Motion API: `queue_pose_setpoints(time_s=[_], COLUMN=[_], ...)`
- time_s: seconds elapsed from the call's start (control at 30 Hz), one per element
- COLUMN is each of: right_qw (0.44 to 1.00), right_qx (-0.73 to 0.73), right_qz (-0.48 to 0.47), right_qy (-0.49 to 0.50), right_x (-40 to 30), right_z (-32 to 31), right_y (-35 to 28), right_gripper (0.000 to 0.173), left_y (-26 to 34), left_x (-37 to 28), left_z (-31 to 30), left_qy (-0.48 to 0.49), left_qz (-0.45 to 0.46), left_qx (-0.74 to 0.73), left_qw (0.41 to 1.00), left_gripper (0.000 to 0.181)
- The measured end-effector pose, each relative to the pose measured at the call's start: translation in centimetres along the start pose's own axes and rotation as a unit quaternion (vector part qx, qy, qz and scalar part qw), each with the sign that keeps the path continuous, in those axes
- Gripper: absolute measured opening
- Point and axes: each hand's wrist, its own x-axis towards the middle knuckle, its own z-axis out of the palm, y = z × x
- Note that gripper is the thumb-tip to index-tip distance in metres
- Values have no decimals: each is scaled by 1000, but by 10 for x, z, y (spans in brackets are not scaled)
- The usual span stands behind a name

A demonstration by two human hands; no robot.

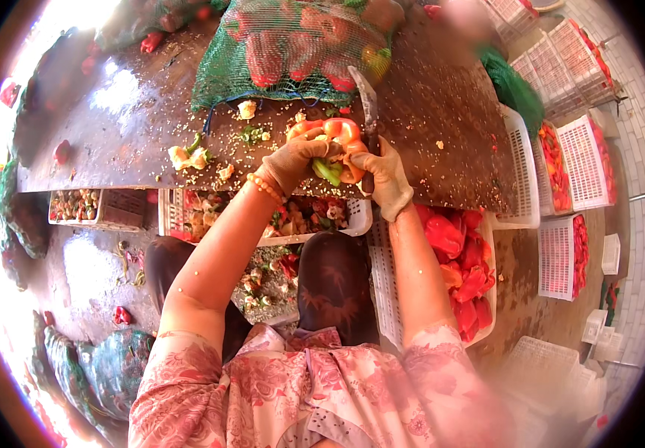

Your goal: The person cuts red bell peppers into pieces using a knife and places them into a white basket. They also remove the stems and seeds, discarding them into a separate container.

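Note:
My left hand (pixel 298 159), in a soiled glove, grips an orange-red bell pepper (pixel 342 131) from its left side. The pepper is broken or cut open, and a green stem with pale core (pixel 328 170) shows at its lower side. My right hand (pixel 384 176), also gloved, has its fingers on the pepper's right side and holds a curved-blade knife (pixel 368 103), blade pointing away from me. Just beyond lies a green mesh sack (pixel 294 56) of red peppers. Cut-out pepper cores (pixel 189 157) and seeds lie scattered on the table (pixel 440 120) left of my hands.
Under the table edge stands a crate (pixel 361 217) of cores and scraps. A crate (pixel 489 241) of red pepper pieces is by my right leg. More white crates (pixel 556 257) of peppers stand at right. Filled mesh sacks (pixel 115 364) lie at left.

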Motion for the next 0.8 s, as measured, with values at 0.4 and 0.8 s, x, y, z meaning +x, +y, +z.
queue_pose_setpoints(time_s=[0.4,0.8], right_qw=[928,973], right_qx=[-359,195], right_qz=[-81,-76], right_qy=[61,96], right_x=[9,-4], right_z=[11,-67], right_y=[-1,7], right_gripper=[32,36], left_y=[-6,65], left_x=[-2,-48], left_z=[-6,-12], left_qy=[93,93], left_qz=[35,-150], left_qx=[128,579], left_qw=[987,796], left_gripper=[33,36])
